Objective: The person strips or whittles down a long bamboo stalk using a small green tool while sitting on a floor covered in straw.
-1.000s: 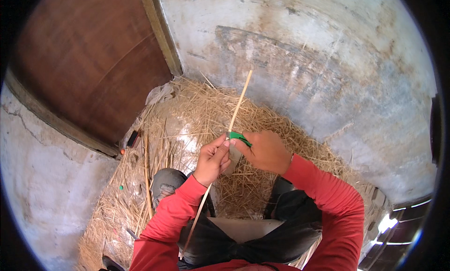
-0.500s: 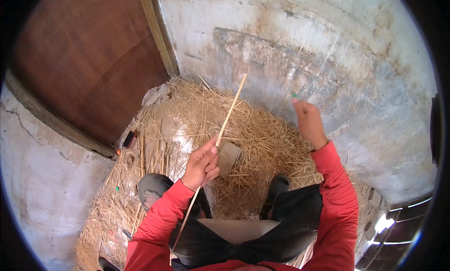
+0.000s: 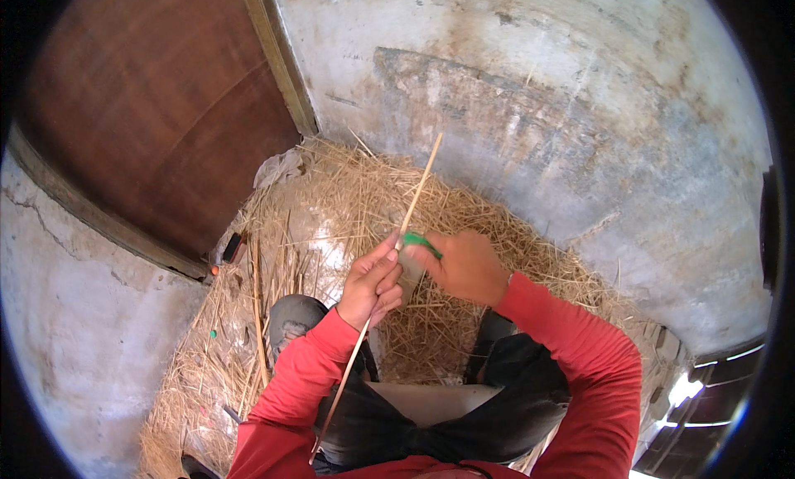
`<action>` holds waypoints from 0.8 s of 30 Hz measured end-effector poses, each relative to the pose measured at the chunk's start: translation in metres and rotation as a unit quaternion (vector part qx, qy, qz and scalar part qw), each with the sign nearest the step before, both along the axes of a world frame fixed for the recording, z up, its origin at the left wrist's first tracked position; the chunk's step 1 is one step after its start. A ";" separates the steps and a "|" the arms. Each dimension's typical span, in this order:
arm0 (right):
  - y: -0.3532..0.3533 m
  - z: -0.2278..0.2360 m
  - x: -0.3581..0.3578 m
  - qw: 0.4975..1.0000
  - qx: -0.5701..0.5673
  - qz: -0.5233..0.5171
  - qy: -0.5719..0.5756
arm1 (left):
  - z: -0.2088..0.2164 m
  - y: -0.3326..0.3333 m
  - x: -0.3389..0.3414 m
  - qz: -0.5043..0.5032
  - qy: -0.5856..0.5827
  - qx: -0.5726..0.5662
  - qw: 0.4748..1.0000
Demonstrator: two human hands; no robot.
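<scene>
Two hands meet over the straw-strewn floor (image 3: 530, 243), with one thin pale stick (image 3: 421, 183) running between far and near. The left grip (image 3: 374, 282) is clasped around the stick, thumb and fingers pinching it partway along. The right grip (image 3: 468, 266) has its fingers folded around a small green item (image 3: 424, 244); it is blurred, and I cannot tell exactly what kind of thing it is.

The likeliest trouble, in my judgement, is slipping: the stick is narrow and pinched at one place, so a sideways push from the green item could turn it within the left grip. Too much pressure there might bend or crack the stick, as its far end has no support. If the green item has an edge, which the blur hides, it could catch the left thumb, since both sit so close.

The stick passes through the left grip, its far part slanting up and right toward the stained wall (image 3: 571, 139), its near part slanting down and left over the dark trousers (image 3: 373, 433). The right grip lies just right of the stick, with the green item at the stick, just beyond the left fingertips; whether they touch is unclear.
</scene>
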State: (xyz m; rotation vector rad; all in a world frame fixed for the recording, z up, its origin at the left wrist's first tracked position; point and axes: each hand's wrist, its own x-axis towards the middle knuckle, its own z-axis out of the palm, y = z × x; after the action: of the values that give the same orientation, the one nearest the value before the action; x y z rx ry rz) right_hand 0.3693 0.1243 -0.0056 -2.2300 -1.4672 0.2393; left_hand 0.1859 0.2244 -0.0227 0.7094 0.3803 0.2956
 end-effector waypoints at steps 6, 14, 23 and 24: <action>-0.026 0.017 0.147 0.972 0.171 -0.161 0.031 | -0.006 -0.009 -0.030 -0.083 -0.019 0.040 0.996; -0.020 0.035 0.050 0.962 0.152 -0.045 0.224 | 0.001 -0.002 -0.014 -0.062 -0.023 0.015 0.998; 0.001 0.000 -0.009 0.909 0.153 0.119 0.368 | -0.005 -0.012 -0.001 -0.059 -0.029 -0.012 0.998; 0.002 -0.006 -0.006 0.903 0.161 0.112 0.383 | -0.007 -0.011 -0.001 -0.064 -0.025 -0.002 0.998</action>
State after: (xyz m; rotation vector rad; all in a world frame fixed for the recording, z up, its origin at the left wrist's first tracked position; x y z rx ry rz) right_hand 0.3636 0.1265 -0.0121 -1.4359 -1.1883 0.7844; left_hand 0.1848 0.2135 -0.0296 0.7169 0.2874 0.1914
